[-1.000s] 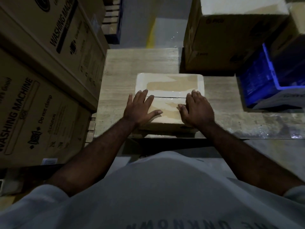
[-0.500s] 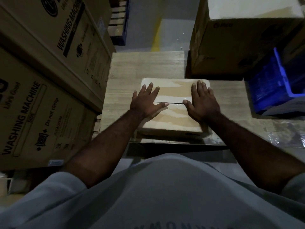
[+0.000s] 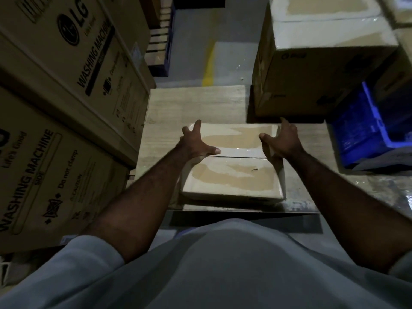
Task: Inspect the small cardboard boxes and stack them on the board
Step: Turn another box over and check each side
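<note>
Board (image 3: 196,105), box (image 3: 234,175); left hand (image 3: 195,144), right hand (image 3: 283,142) (splayed)

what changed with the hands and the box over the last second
Both hands slid apart and forward across the lid: the left hand from the taped seam to the far left edge of the small cardboard box, the right hand to its far right corner, thumbs spread wide. Neither clearly grips it. The box stayed where it was on the wooden board.

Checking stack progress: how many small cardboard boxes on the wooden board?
1: small taped tan cardboard box at the near edge of the light wooden board. More may be hidden.
</note>
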`<action>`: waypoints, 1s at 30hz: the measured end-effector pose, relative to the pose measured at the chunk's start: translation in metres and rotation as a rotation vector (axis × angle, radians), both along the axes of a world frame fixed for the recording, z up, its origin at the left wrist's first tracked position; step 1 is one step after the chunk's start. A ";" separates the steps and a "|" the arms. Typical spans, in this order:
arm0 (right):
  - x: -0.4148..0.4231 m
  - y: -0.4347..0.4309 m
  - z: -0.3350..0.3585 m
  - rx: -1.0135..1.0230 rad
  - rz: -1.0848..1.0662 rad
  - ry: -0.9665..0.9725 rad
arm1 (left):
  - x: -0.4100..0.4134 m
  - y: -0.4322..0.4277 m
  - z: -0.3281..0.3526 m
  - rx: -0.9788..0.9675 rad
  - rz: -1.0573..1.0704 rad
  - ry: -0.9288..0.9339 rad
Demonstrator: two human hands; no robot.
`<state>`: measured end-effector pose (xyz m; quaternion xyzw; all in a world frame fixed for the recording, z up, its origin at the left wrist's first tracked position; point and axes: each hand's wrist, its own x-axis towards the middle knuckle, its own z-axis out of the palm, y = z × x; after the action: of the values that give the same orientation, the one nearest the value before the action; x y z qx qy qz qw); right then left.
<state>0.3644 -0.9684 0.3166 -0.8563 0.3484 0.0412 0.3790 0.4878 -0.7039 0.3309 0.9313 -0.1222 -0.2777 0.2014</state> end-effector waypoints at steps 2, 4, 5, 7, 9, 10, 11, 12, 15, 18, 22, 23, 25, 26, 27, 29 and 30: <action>0.001 -0.001 0.002 0.078 0.026 -0.015 | 0.002 -0.001 0.003 -0.030 0.004 0.025; -0.001 0.005 0.006 0.071 0.072 -0.018 | 0.003 -0.001 0.007 -0.032 0.001 0.008; -0.002 0.009 0.008 0.044 0.091 -0.026 | 0.003 0.000 0.010 -0.024 -0.002 -0.007; -0.004 0.013 0.015 -0.019 0.105 -0.077 | 0.001 0.001 0.019 -0.010 -0.006 -0.052; -0.008 0.014 0.025 -0.054 0.080 -0.152 | -0.001 0.003 0.030 -0.020 0.000 -0.126; -0.011 0.014 0.030 -0.058 0.059 -0.192 | -0.003 0.005 0.036 -0.030 0.008 -0.172; -0.015 0.014 0.035 -0.064 0.044 -0.236 | -0.005 0.007 0.042 -0.042 0.018 -0.220; -0.019 0.015 0.041 -0.075 0.036 -0.283 | -0.008 0.009 0.048 -0.055 0.027 -0.265; -0.029 0.020 0.052 -0.130 0.006 -0.403 | -0.019 0.015 0.062 -0.100 0.043 -0.396; -0.041 0.024 0.053 -0.151 -0.030 -0.472 | -0.036 0.018 0.066 -0.178 0.054 -0.498; -0.062 0.035 0.042 -0.208 0.015 -0.540 | -0.063 0.030 0.054 -0.270 0.079 -0.546; -0.065 0.039 0.040 -0.220 0.031 -0.559 | -0.068 0.035 0.049 -0.286 0.094 -0.544; -0.070 0.045 0.036 -0.248 0.055 -0.590 | -0.076 0.046 0.041 -0.314 0.112 -0.535; -0.073 0.047 0.034 -0.251 0.064 -0.603 | -0.080 0.051 0.038 -0.320 0.114 -0.534; -0.076 0.049 0.032 -0.254 0.077 -0.614 | -0.085 0.055 0.035 -0.321 0.111 -0.538; -0.084 0.051 0.027 -0.274 0.105 -0.614 | -0.093 0.060 0.030 -0.309 0.098 -0.547; -0.089 0.052 0.024 -0.288 0.124 -0.609 | -0.097 0.062 0.027 -0.290 0.087 -0.553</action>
<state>0.2751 -0.9164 0.3409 -0.8936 0.1687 -0.2429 0.3378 0.3913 -0.6417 0.3582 0.9375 -0.1707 0.0154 0.3030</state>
